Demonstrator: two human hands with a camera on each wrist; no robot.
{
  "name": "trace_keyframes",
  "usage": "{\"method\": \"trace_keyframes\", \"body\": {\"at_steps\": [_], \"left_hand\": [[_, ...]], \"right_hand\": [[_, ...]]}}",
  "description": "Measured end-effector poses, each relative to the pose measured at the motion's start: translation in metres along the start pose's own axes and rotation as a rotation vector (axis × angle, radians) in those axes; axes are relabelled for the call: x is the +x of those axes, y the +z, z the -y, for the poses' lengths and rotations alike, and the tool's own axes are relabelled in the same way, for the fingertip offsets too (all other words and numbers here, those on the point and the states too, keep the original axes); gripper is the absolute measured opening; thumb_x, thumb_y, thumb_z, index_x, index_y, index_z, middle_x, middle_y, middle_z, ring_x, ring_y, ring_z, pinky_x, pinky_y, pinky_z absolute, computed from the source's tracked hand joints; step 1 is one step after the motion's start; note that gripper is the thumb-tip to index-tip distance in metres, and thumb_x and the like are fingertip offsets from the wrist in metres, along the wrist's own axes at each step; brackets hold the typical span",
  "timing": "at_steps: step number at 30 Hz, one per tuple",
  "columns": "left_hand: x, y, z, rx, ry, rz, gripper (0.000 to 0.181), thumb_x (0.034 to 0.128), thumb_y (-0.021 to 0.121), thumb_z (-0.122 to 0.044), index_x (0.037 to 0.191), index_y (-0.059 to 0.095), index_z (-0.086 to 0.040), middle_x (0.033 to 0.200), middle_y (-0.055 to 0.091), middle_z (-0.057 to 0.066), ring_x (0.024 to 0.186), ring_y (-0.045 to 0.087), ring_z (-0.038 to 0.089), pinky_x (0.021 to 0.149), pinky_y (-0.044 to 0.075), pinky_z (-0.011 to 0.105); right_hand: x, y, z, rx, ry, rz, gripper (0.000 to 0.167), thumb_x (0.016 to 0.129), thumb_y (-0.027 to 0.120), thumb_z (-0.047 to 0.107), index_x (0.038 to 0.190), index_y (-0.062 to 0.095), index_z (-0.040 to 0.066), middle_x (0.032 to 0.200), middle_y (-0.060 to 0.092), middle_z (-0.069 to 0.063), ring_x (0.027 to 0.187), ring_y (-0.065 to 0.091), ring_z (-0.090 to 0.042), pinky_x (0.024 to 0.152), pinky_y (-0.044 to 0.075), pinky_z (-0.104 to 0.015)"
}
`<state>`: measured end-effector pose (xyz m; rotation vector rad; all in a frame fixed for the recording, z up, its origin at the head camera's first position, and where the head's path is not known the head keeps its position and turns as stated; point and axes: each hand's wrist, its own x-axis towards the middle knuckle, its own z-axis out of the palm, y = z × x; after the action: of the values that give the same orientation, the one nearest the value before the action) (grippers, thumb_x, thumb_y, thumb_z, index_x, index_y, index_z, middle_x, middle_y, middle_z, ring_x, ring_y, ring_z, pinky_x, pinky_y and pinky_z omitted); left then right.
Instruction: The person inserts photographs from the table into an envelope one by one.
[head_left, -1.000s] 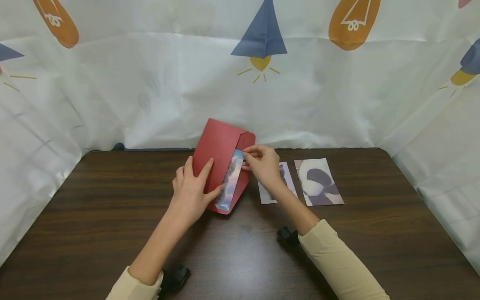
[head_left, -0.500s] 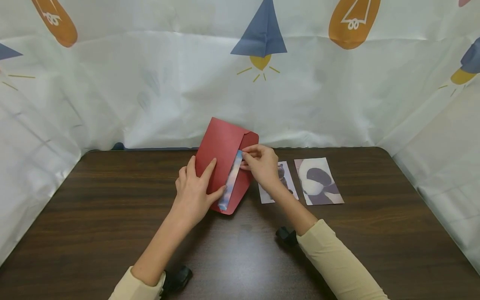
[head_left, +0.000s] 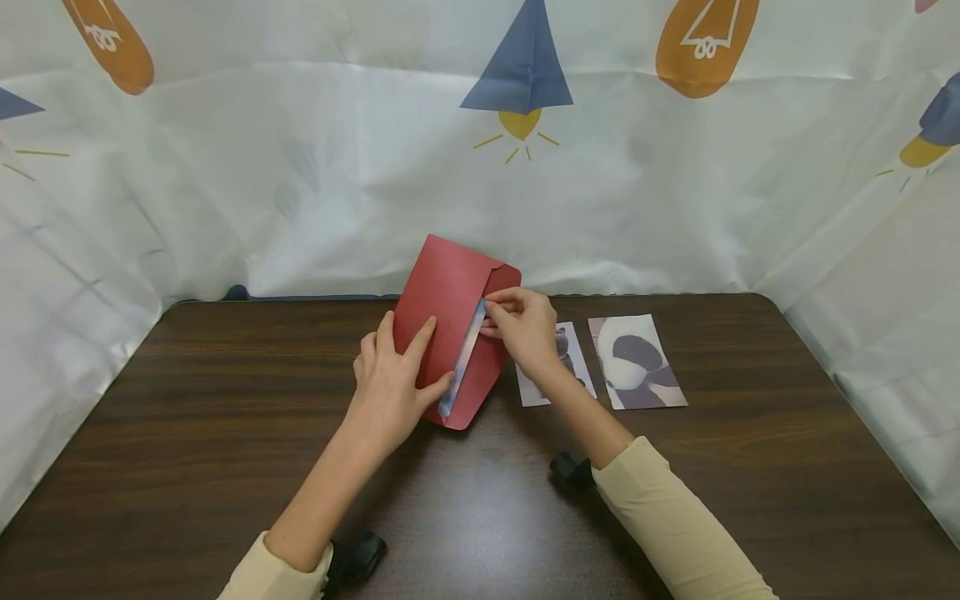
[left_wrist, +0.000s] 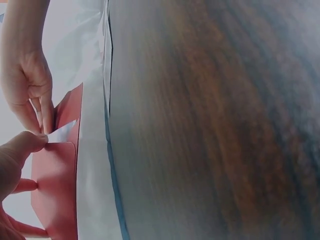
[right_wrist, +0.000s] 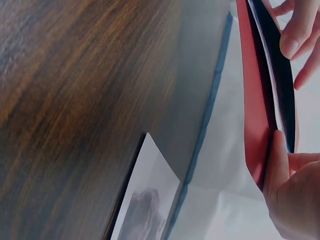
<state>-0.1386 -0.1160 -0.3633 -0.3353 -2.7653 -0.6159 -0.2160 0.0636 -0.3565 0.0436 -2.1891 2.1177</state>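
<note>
A red envelope (head_left: 442, 292) is tilted up near the table's back edge, its flap side facing right. My left hand (head_left: 386, 387) holds it, fingers spread over the front and thumb at the opening. A narrow strip of a blue-and-white picture card (head_left: 467, 354) shows in the opening; the rest is hidden inside. My right hand (head_left: 528, 329) pinches the card's upper edge. In the right wrist view the envelope (right_wrist: 254, 115) gapes around the card, with the right hand (right_wrist: 295, 190) at its near end and the left hand (right_wrist: 302, 40) beyond.
Two picture cards lie on the dark wooden table (head_left: 225, 433), right of the envelope: one (head_left: 531, 387) partly under my right hand and wrist, the other (head_left: 637, 367) beside it. A white patterned sheet (head_left: 420, 167) hangs behind the table.
The card has gone further into the envelope, so a thinner strip shows. The envelope and my left hand have shifted slightly right; my right hand keeps its pinch.
</note>
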Motion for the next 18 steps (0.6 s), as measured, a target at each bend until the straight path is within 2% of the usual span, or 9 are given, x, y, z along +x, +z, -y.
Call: {"method": "trace_keyframes", "body": {"at_steps": [18], "left_hand": [[-0.001, 0.0004, -0.002, -0.01, 0.013, 0.009, 0.07, 0.0902, 0.085, -0.025, 0.151, 0.056, -0.005, 0.155, 0.033, 0.04, 0.13, 0.041, 0.059, 0.098, 0.042, 0.071]], "right_hand": [[-0.0006, -0.0006, 0.0002, 0.04, 0.074, 0.013, 0.016, 0.101, 0.066, -0.005, 0.112, 0.071, -0.014, 0.089, 0.071, -0.016, 0.068, 0.071, -0.011, 0.072, 0.064, -0.031]]}}
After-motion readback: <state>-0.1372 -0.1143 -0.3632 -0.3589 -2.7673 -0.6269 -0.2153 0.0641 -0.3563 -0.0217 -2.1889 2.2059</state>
